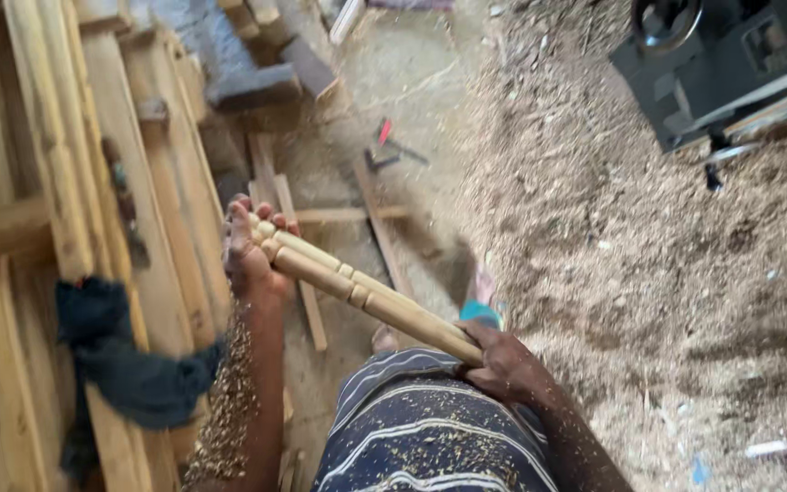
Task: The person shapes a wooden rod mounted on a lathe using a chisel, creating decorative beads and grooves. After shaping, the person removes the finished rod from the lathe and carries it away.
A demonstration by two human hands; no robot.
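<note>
Two turned wooden spindles [366, 296] with ringed profiles lie side by side, slanting from upper left to lower right above my lap. My left hand [250, 251] wraps the far ends of the spindles. My right hand [503, 364] grips their near ends against my striped blue shirt [430, 428]. Sawdust coats my left forearm [234, 401] and the shirt.
Stacked timber planks [75, 182] fill the left side, with a dark cloth [120, 355] draped over them. Wood shavings [649, 246] cover the ground at right. A dark machine [721, 64] stands at top right. Loose wood strips [375, 219] and a small tool [384, 146] lie on the floor ahead.
</note>
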